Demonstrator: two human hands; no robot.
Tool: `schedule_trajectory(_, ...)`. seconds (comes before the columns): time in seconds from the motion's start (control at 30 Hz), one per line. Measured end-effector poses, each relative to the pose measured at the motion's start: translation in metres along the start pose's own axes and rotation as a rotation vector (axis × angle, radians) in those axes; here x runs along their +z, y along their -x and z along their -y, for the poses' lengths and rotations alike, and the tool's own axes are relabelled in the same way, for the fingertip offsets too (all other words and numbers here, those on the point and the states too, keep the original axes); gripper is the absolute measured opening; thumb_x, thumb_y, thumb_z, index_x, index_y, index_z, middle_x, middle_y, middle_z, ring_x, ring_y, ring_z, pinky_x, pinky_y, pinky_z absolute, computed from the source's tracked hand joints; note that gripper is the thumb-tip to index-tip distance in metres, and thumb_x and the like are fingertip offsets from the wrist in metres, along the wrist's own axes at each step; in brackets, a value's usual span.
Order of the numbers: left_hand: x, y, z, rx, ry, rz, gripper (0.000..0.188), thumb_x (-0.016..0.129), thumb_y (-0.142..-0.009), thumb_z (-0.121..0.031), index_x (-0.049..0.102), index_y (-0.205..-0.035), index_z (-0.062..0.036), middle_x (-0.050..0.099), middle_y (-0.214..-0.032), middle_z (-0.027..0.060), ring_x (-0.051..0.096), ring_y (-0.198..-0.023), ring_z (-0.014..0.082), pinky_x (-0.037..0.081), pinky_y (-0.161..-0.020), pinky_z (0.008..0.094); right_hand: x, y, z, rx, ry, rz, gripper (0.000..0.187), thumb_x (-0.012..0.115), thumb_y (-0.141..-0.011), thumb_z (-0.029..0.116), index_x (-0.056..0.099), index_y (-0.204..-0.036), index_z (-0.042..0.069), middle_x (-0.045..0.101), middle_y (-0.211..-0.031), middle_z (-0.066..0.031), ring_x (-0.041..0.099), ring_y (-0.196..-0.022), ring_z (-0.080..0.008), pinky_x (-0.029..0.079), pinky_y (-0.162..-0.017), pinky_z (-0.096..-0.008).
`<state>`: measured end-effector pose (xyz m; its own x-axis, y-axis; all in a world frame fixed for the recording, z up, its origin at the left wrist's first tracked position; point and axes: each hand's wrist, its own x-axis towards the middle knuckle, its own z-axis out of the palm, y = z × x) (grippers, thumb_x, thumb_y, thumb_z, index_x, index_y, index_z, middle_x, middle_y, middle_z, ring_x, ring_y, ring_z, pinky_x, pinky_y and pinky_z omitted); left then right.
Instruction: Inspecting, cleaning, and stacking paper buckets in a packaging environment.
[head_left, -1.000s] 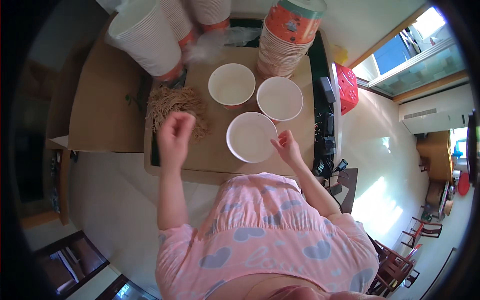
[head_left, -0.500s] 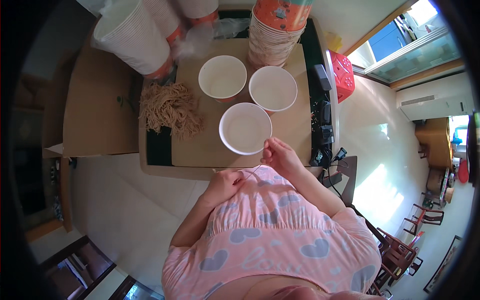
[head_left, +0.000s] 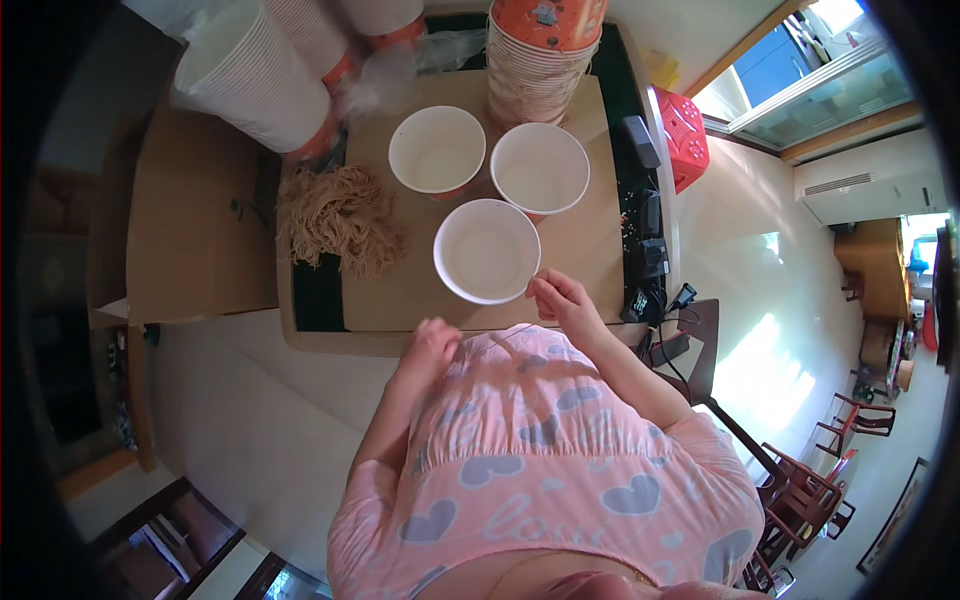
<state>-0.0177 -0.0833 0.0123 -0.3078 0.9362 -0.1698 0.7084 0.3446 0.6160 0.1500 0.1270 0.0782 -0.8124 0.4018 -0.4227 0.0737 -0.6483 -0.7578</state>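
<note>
Three white paper tubs stand in a cluster: the near tub [head_left: 487,251], one at far left [head_left: 437,150] and one at far right [head_left: 540,169]. By the near tub's front right rim, my right hand [head_left: 562,300] is closed in a pinch on a thin string [head_left: 515,332]. The string runs left across my lap, faint against the pink cloth. My left hand [head_left: 431,347] is raised just off the table's front edge, fingers curled at the string's other side; its fingertips are partly blurred. A loose heap of tan strings [head_left: 343,220] lies left of the tubs.
Tall nested stacks of tubs, one white [head_left: 255,85] and one orange with strings round it [head_left: 540,75], rise at the back. A cardboard sheet [head_left: 400,300] covers the table middle. Black adapters and cables [head_left: 652,258] line the right edge. An open cardboard box [head_left: 200,220] stands left.
My left hand has moved up and left, away from my lap toward the table edge. My right hand stays by the near tub's rim. The view has shifted slightly.
</note>
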Motion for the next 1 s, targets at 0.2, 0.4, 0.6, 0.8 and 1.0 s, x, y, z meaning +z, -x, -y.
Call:
schedule_trajectory(0.2,-0.032,-0.062,-0.039,0.244,-0.359,-0.434,0.013,0.052,-0.081,-0.009,0.065,-0.08,-0.0084,0.062,-0.098,0.009,0.055,-0.102,0.0281,0.037,-0.101,0.0449,-0.002,0.004,-0.01,-0.16,0.708,0.048,0.019,0.049,-0.093,0.015,0.059,-0.086,0.001,0.049,-0.066,-0.0007,0.043,-0.06,-0.0082,0.039,-0.056,-0.0243)
schedule_trajectory(0.4,-0.039,-0.063,-0.053,0.134,-0.074,-0.086,0.007,0.063,-0.078,-0.007,0.064,-0.085,-0.0052,0.063,-0.084,0.0091,0.062,-0.093,0.0237,0.038,-0.1,0.0449,-0.011,0.013,-0.017,-0.078,0.77,0.058,0.018,0.051,-0.091,0.014,0.061,-0.087,-0.001,0.059,-0.076,-0.0071,0.053,-0.068,-0.0123,0.044,-0.063,-0.0273)
schedule_trajectory(0.6,-0.045,-0.056,-0.07,-0.168,0.556,-0.057,0.014,0.063,-0.082,-0.005,0.06,-0.094,0.0014,0.066,-0.087,0.0097,0.062,-0.078,0.0166,0.05,-0.07,0.0284,0.005,-0.003,-0.02,-0.266,0.543,0.018,0.016,0.054,-0.088,0.01,0.062,-0.091,-0.003,0.054,-0.095,-0.0085,0.055,-0.084,-0.0162,0.046,-0.071,-0.0281)
schedule_trajectory(0.8,-0.031,-0.055,-0.057,-0.09,0.706,-0.136,0.014,0.062,-0.08,0.001,0.058,-0.093,0.0021,0.065,-0.081,0.0078,0.061,-0.073,0.0112,0.051,-0.066,0.0278,0.007,-0.018,-0.022,-0.243,0.606,0.059,0.017,0.057,-0.086,0.012,0.063,-0.093,-0.002,0.053,-0.095,-0.008,0.055,-0.086,-0.0162,0.047,-0.074,-0.0284)
schedule_trajectory(1.0,-0.022,-0.067,-0.06,-0.234,0.658,-0.203,0.019,0.062,-0.077,0.006,0.056,-0.093,-0.0004,0.061,-0.08,0.0031,0.059,-0.073,0.0092,0.049,-0.066,0.025,0.015,-0.012,-0.017,-0.554,0.774,0.094,0.009,0.061,-0.079,0.008,0.063,-0.085,0.001,0.059,-0.105,-0.0128,0.058,-0.093,-0.026,0.049,-0.078,-0.0345)
